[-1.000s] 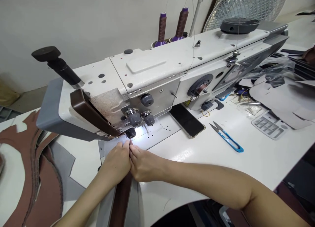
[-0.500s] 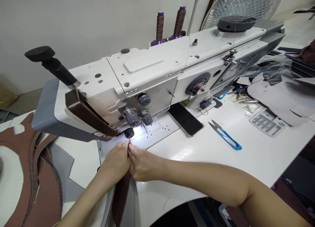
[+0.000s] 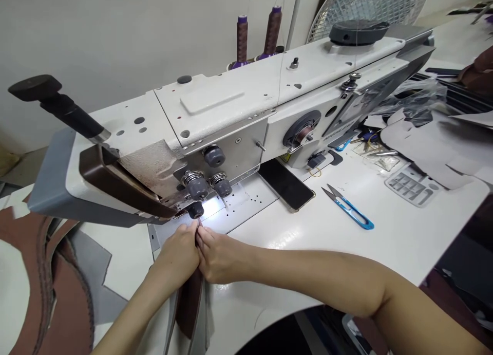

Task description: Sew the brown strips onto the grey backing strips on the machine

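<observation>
A brown leather-like strip point(image 3: 189, 306) with a grey underside hangs toward me from beneath both hands. My left hand point(image 3: 177, 249) is closed on its edge just in front of the sewing machine's needle area. Pressed up against it, my right hand point(image 3: 219, 255) pinches the same strip from the right side. Only a thin bit of the strip's edge shows between the fingertips; the rest there is covered. Over the hands stands the white sewing machine point(image 3: 219, 100), its lamp lighting the bed point(image 3: 246, 206). Needle and presser foot are hidden behind the machine head.
Brown and grey cut pieces point(image 3: 69, 293) lie at the left. Right of the hands are a phone point(image 3: 287, 185) and blue thread snips point(image 3: 350, 209). Farther right lie grey scraps point(image 3: 427, 142) and a plastic template point(image 3: 412, 187). Thread cones point(image 3: 242, 40) and a fan point(image 3: 365, 8) stand behind.
The camera view has shifted slightly, so the machine sits farther left. Both hands keep their hold on the strip near the needle area, and the hanging strip has shifted a little.
</observation>
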`<state>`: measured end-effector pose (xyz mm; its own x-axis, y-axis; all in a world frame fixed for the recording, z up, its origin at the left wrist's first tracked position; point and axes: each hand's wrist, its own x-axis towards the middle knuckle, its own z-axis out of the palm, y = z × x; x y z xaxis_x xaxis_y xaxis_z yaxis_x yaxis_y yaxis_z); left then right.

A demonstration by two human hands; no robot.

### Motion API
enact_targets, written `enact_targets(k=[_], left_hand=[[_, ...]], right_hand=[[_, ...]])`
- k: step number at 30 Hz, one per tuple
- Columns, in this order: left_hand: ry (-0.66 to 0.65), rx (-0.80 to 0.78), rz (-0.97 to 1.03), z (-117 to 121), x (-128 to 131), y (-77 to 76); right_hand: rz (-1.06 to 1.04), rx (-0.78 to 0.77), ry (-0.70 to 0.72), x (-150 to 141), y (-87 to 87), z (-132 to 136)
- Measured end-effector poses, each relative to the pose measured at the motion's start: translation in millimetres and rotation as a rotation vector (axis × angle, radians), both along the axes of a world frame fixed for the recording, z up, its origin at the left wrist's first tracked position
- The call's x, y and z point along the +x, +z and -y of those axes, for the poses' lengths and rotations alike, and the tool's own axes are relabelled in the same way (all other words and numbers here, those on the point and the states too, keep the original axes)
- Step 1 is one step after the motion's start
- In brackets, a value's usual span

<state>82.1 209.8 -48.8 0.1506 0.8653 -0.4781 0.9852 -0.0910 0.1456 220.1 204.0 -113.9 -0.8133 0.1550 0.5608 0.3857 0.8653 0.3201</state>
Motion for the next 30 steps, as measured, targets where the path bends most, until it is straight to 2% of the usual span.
enact_targets(k=[13, 30], left_hand=[[0.018, -0.034, -0.037, -2.6, 1.7, -0.5], [0.041, -0.025, -0.018, -5.5, 1.6, 2.0]], right_hand=[[-0.01, -0.015, 0.0, -0.9, -2.5, -0.3], [0.002, -0.042, 0.008, 2.1, 3.8, -1.8]])
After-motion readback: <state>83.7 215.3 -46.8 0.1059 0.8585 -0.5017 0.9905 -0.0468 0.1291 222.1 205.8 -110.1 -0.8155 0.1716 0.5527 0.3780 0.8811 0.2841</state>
